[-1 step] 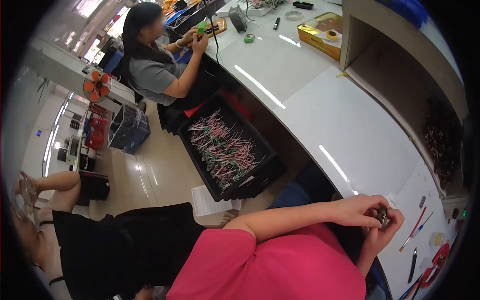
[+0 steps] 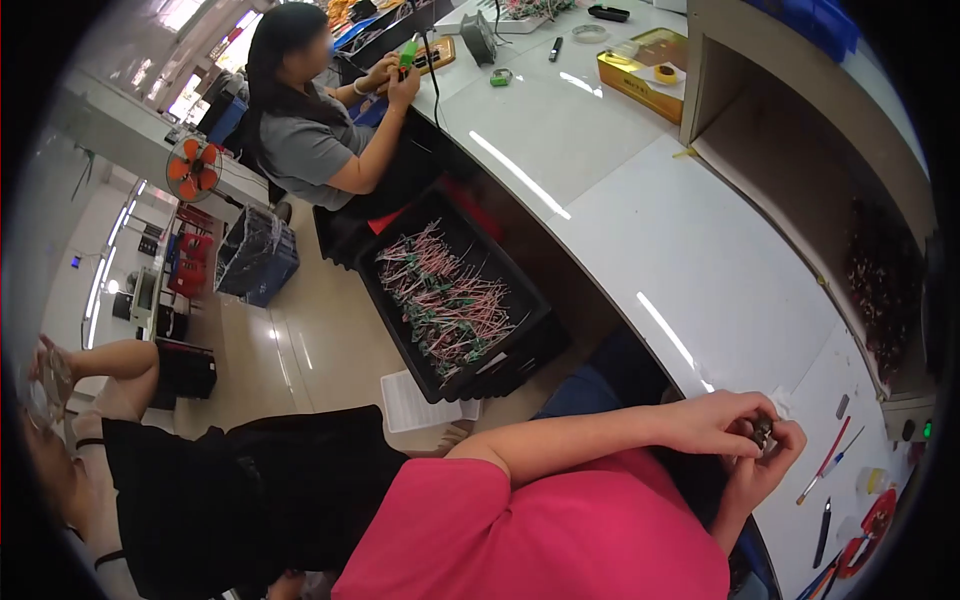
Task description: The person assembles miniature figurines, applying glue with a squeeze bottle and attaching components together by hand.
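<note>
sleeve: was pink
crate: was black
wires: were pink and green
worktop: was white
box: was yellow

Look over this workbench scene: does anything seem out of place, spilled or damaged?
Nothing looks spilled or damaged. One oddity: a sheet of white paper lies on the floor beside the black bin of wired parts. Both hands, left hand and right hand, hold a small dark part.

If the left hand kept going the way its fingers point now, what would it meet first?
The left hand points at the small dark part pinched between both hands; just behind it sits the right hand. It already seems to touch the part, though depth is unclear.
</note>
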A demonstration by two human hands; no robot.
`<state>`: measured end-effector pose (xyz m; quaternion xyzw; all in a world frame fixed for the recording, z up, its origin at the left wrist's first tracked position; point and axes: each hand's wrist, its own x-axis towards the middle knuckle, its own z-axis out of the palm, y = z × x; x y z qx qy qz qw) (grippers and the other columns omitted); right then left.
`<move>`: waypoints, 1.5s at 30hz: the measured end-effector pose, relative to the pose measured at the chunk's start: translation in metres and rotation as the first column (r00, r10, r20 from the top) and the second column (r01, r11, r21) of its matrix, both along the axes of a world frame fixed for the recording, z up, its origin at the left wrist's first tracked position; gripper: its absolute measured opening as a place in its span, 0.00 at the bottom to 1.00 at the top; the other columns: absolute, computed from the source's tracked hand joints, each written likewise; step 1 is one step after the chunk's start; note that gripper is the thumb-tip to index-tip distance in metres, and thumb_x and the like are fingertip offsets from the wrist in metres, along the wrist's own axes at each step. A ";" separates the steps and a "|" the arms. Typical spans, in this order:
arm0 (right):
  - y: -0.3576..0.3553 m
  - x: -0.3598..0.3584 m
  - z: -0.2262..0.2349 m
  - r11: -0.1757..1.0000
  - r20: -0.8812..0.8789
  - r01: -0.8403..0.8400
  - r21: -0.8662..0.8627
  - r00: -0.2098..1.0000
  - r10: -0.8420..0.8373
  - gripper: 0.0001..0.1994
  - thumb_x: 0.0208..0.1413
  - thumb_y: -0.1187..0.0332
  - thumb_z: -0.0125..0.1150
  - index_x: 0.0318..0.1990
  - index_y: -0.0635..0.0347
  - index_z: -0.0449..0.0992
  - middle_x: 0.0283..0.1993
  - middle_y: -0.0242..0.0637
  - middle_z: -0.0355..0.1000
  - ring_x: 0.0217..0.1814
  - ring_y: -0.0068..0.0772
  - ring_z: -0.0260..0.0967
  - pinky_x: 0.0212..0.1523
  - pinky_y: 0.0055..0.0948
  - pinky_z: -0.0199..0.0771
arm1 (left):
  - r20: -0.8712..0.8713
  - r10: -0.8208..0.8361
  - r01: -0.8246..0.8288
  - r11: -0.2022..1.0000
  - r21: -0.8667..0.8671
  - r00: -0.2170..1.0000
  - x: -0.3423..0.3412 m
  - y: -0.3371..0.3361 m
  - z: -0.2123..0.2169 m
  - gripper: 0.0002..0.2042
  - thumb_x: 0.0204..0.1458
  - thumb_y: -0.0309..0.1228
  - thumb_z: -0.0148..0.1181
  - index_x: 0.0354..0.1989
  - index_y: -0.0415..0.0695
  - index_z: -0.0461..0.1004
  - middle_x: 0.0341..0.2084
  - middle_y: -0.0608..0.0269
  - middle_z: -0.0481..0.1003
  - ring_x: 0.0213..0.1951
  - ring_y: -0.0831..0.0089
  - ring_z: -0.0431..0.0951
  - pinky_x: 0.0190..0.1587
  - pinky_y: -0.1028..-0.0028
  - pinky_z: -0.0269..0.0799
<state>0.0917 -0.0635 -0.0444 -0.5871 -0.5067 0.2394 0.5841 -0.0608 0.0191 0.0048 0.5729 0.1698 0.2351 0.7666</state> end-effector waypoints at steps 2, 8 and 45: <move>0.006 0.001 0.007 0.999 0.030 -0.021 0.025 0.999 0.020 0.21 0.45 0.67 0.65 0.43 0.59 0.60 0.45 0.34 0.53 0.49 0.30 0.56 0.51 0.27 0.60 | -0.010 0.014 -0.014 1.000 0.022 1.000 0.000 0.003 0.005 0.19 0.51 0.28 0.56 0.50 0.36 0.61 0.36 0.56 0.71 0.39 0.73 0.72 0.44 0.75 0.69; 0.012 0.004 0.007 0.999 0.070 -0.033 0.029 0.997 0.031 0.20 0.43 0.70 0.63 0.42 0.58 0.60 0.44 0.34 0.53 0.48 0.29 0.56 0.51 0.27 0.59 | -0.008 0.015 -0.015 1.000 0.027 1.000 0.005 0.009 0.003 0.19 0.51 0.28 0.56 0.49 0.36 0.61 0.34 0.56 0.72 0.38 0.74 0.72 0.43 0.76 0.69; 0.014 -0.029 0.038 0.997 0.284 0.048 -0.056 0.958 -0.030 0.16 0.54 0.73 0.56 0.50 0.64 0.65 0.49 0.37 0.63 0.50 0.30 0.60 0.54 0.28 0.58 | 0.046 0.060 -0.059 0.998 -0.013 0.997 -0.017 0.012 0.002 0.22 0.58 0.32 0.42 0.60 0.36 0.57 0.43 0.56 0.70 0.47 0.69 0.69 0.51 0.72 0.64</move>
